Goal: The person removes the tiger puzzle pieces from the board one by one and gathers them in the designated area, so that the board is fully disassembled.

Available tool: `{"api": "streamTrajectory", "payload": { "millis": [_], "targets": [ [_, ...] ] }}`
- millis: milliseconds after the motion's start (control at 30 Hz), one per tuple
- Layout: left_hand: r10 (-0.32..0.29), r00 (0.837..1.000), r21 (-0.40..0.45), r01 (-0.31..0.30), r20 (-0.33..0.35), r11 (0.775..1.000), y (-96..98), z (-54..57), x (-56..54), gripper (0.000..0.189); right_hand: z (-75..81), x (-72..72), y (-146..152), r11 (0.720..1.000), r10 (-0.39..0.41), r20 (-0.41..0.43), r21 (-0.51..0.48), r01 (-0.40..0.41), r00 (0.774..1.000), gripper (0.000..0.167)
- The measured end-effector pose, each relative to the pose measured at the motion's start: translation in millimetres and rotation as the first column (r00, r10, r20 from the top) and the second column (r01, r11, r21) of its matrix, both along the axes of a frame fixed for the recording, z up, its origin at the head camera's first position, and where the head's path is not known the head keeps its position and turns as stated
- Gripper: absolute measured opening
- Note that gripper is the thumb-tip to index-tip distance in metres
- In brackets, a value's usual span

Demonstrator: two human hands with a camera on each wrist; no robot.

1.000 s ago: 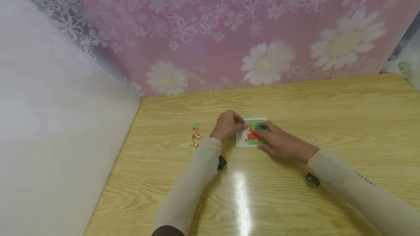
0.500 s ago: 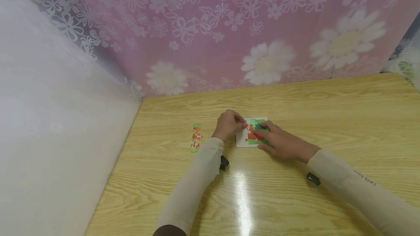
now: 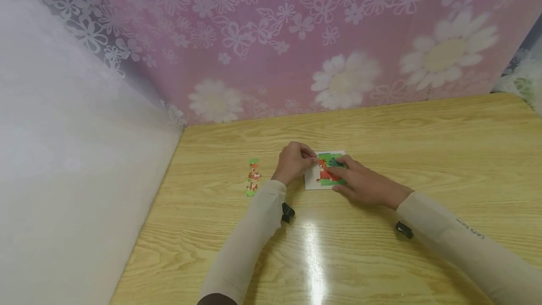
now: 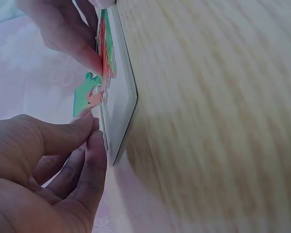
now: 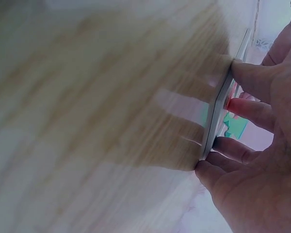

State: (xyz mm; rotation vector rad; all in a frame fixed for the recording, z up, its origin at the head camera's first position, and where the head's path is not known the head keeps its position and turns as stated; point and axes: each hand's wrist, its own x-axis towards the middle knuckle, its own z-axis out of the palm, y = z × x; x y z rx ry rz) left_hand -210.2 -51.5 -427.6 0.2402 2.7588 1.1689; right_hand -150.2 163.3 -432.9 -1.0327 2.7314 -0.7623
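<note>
In the head view, a white puzzle board (image 3: 311, 180) lies on the table, its right part covered by an orange tiger picture on green. My left hand (image 3: 293, 163) is at the board's far left side. Between thumb and fingertips it pinches a green and orange jigsaw piece (image 4: 85, 99), which stands tilted up from the board in the left wrist view. My right hand (image 3: 366, 183) holds the board from the right, thumb at the near edge and outer fingers at the far corner. Its index finger (image 5: 252, 110) presses on the picture.
Several loose tiger puzzle pieces (image 3: 254, 176) lie in a column on the wooden table (image 3: 203, 229), left of the board. A white wall (image 3: 84, 154) borders the table on the left. A pink floral covering (image 3: 271, 60) rises behind it.
The pinched jigsaw piece shifts its tilt slightly in the left fingers, and its glare comes and goes. Both hands stay almost where they were; the loose pieces have not moved.
</note>
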Motion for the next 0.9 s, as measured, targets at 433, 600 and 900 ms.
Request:
{"api": "streamTrajectory", "payload": {
  "millis": [433, 600, 900],
  "targets": [
    [-0.002, 0.998, 0.065, 0.006, -0.061, 0.998, -25.5, 10.9, 1.7, 0.005, 0.6, 0.4, 1, 1.0, 0.005, -0.01, 0.019, -0.005, 1.0, 0.054],
    [0.017, 0.998, 0.043, -0.014, -0.052, 0.999, -42.0, 13.1, 1.3, 0.005, 0.3, 1.3, 1, 1.0, 0.001, -0.003, 0.02, -0.001, 1.0, 0.053],
    [0.042, 0.997, 0.06, -0.038, -0.067, 0.998, -73.0, 15.6, 1.0, 0.008, -1.0, 1.3, 0, 1.0, 0.003, 0.004, 0.003, -0.003, 1.0, 0.053]
  ]
}}
